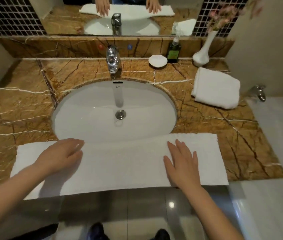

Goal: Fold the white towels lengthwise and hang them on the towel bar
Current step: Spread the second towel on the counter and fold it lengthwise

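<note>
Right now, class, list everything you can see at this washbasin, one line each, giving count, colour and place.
counter: one, brown veined stone, around the basin
basin: one, white, sunk in the counter's middle
flat towel: one, white, spread along the counter's front edge, over the basin's near rim
folded towel: one, white, on the counter right of the basin
tap: one, chrome, behind the basin
soap dish: one, white, right of the tap
bottle: one, dark green, beside the soap dish
vase: one, white, back right, holding pink flowers
left hand: one, resting on the flat towel's left part
right hand: one, flat on its right part
</note>
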Demonstrator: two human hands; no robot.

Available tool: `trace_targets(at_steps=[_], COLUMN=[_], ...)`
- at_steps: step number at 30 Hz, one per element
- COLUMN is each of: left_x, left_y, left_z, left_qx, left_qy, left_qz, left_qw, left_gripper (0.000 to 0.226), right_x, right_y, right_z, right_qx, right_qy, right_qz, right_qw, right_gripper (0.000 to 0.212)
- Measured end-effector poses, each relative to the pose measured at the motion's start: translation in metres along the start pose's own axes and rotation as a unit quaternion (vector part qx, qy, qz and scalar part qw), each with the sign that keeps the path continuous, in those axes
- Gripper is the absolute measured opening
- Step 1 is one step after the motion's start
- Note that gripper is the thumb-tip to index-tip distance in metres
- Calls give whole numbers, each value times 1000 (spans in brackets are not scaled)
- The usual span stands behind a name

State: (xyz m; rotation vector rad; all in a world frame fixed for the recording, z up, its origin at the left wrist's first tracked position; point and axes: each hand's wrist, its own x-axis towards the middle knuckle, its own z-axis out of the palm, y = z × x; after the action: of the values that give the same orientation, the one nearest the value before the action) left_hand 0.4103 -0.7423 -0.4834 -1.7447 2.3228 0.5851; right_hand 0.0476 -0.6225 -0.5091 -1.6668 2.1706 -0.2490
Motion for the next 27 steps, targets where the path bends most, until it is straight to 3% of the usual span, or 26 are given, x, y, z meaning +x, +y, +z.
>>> trace_targets(at_steps=[4, 8, 10, 14, 16, 20, 27], left_x=[52, 97, 111, 124, 131, 144, 165], left_y=[24, 58, 73, 88, 90, 91, 92], left_z=[-23, -33, -34, -30, -26, -16, -8], left_qx=[-22, -56, -81, -144, -148, -158, -149], left_qy=[-143, -222, -272, -357, -406, -453, -523], left_qz=[58, 106, 136, 156, 164, 190, 164], left_qw=[988, 968, 949, 910, 887, 856, 823], left_gripper=[41, 41, 39, 23, 30, 44, 47], right_x=[-5, -43, -64, -92, -91, -67, -60], right_y=[16, 5, -8, -68, -102, -151, -161], right_z=[-24, -21, -9, 33, 60, 81, 84], right_qx=[71, 173, 301, 564, 598, 589, 553], right_qy=[122, 240, 226, 90, 12, -82, -6], right_qz=[99, 278, 390, 513, 531, 537, 525], right_qw=[985, 914, 840, 641, 600, 599, 647], right_gripper=[37, 15, 14, 34, 50, 65, 56])
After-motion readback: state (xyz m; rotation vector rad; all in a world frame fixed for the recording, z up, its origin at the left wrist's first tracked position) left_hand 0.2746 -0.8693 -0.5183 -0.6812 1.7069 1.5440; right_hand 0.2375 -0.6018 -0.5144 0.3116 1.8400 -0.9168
